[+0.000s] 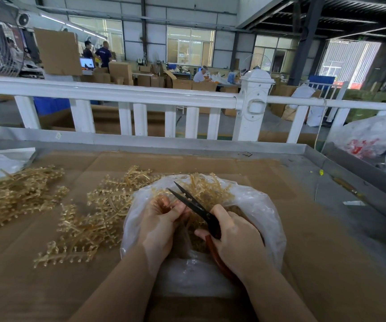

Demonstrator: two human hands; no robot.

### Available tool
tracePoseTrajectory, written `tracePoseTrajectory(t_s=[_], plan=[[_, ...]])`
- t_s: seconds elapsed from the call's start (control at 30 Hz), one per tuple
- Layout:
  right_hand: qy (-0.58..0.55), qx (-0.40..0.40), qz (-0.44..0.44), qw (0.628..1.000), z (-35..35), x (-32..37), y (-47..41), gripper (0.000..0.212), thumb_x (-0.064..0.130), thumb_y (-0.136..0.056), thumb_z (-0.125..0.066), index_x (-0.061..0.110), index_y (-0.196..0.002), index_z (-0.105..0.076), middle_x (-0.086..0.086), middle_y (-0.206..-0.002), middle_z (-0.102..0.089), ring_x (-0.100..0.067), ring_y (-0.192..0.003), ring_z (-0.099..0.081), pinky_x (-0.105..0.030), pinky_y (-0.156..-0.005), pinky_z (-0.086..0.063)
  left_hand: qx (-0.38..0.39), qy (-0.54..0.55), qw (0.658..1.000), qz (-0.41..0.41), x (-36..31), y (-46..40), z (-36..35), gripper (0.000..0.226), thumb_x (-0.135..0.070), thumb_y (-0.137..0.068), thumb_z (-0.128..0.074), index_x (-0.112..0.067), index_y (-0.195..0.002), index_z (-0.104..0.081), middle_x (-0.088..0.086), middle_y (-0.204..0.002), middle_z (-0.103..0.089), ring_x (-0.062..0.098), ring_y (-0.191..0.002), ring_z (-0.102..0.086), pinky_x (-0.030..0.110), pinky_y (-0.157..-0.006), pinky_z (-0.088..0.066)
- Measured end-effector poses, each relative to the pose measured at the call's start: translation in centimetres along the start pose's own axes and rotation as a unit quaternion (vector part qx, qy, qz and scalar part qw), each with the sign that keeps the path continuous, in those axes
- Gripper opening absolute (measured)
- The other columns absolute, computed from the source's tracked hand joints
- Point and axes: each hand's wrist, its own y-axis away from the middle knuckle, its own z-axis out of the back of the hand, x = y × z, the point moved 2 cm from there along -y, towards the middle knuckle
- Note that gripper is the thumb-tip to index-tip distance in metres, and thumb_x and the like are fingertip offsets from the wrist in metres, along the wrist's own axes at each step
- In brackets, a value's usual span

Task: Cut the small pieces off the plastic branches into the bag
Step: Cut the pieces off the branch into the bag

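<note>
Right hand point(236, 238) grips open scissors point(194, 205); left hand point(161, 219) pinches a branch point(201, 189) over the bag point(257, 205); uncut branches point(89, 217) remain, mid-surface and left edge.

Both hands work over an open clear plastic bag point(259, 212) on a cardboard-covered table point(280, 240). Left hand point(158, 223) pinches a tan plastic branch point(201, 189) above the bag mouth; right hand point(236, 238) grips black scissors point(193, 204) w/ reddish handles, blades parted, tips pointing up-left into the branch. More branches point(89, 219) lie in loose piles left of the bag. White railing point(127, 96) runs behind the table; another bag w/ red print point(366, 142) sits at far right. Workers & cartons in bkgd.
</note>
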Motion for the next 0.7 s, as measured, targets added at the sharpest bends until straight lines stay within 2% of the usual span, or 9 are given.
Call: tracePoseTrajectory(t_s=[0.23, 0.4, 0.53, 0.63, 0.7], plan=[[-0.001, -0.015, 0.006, 1.000, 0.08, -0.10, 0.24, 0.049, 0.063, -0.088, -0.047, 0.025, -0.118, -0.052, 0.007, -0.093, -0.062, -0.011, -0.084, -0.058, -0.022, -0.072, -0.047, 0.011, 0.003, 1.000, 0.008, -0.16, 0.12, -0.11, 0.034, 0.016, -0.086, -0.050, -0.010, -0.066, -0.041, 0.012, -0.068, -0.066, 0.017, -0.062, -0.068, 0.022, -0.055, -0.056], [0.013, -0.049, 0.015, 0.999, 0.24, 0.16, 0.42, 0.046, 0.058, -0.086, -0.056, 0.020, -0.112, -0.060, 0.004, -0.083, -0.064, -0.013, -0.075, -0.060, -0.020, -0.064, -0.041, 0.014, -0.016, 1.000, 0.003, 0.14, -0.10, 0.17, 0.033, 0.015, -0.086, -0.050, -0.010, -0.068, -0.040, 0.007, -0.062, -0.064, 0.015, -0.061, -0.067, 0.021, -0.056, -0.056], [-0.004, -0.026, 0.012, 1.000, 0.11, 0.08, 0.44, 0.050, 0.064, -0.086, -0.048, 0.023, -0.115, -0.055, 0.008, -0.086, -0.062, -0.009, -0.077, -0.057, -0.015, -0.066, -0.036, 0.012, -0.027, 1.000, -0.003, 0.30, -0.26, 0.44, 0.034, 0.017, -0.086, -0.051, -0.010, -0.069, -0.040, 0.007, -0.065, -0.065, 0.015, -0.063, -0.068, 0.021, -0.058, -0.056], [-0.006, -0.021, 0.011, 1.000, 0.04, -0.16, 0.35, 0.051, 0.065, -0.086, -0.047, 0.024, -0.115, -0.053, 0.008, -0.086, -0.063, -0.009, -0.077, -0.059, -0.017, -0.067, -0.040, 0.006, -0.035, 0.999, -0.009, 0.49, -0.43, 0.63, 0.034, 0.018, -0.086, -0.050, -0.010, -0.069, -0.040, 0.005, -0.061, -0.062, 0.014, -0.061, -0.067, 0.020, -0.057, -0.055], [-0.008, -0.021, 0.008, 1.000, -0.02, -0.28, 0.37, 0.049, 0.064, -0.086, -0.049, 0.024, -0.113, -0.054, 0.008, -0.086, -0.065, -0.010, -0.078, -0.060, -0.020, -0.069, -0.046, 0.001, -0.048, 0.999, -0.011, 0.63, -0.55, 0.72, 0.027, 0.017, -0.086, -0.052, -0.006, -0.074, -0.044, 0.007, -0.064, -0.063, 0.015, -0.064, -0.068, 0.020, -0.059, -0.056]])
